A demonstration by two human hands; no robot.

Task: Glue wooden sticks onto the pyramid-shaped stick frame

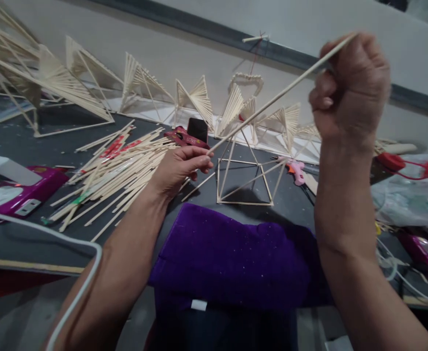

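A long thin wooden stick (pixel 280 93) slants up to the right between my two hands. My left hand (pixel 184 168) pinches its lower end between thumb and fingers, above the table. Raised high at the right, my right hand (pixel 356 83) is closed round the upper end. Behind and below the stick stands an open frame of thin sticks (pixel 245 203) with a square base. A loose pile of wooden sticks (pixel 115 187) lies left of my left hand, some with red wrapping. Right of the frame lies a pink glue gun (pixel 296 171).
Several fan-shaped stick models (pixel 195 100) line the wall. A purple cloth (pixel 232 253) hangs over the table's front edge. A dark phone-like object (pixel 198 129) lies behind the pile. Purple devices (pixel 27 190) and a white cable (pixel 71 239) are at the left; a plastic bag (pixel 411 195) is at the right.
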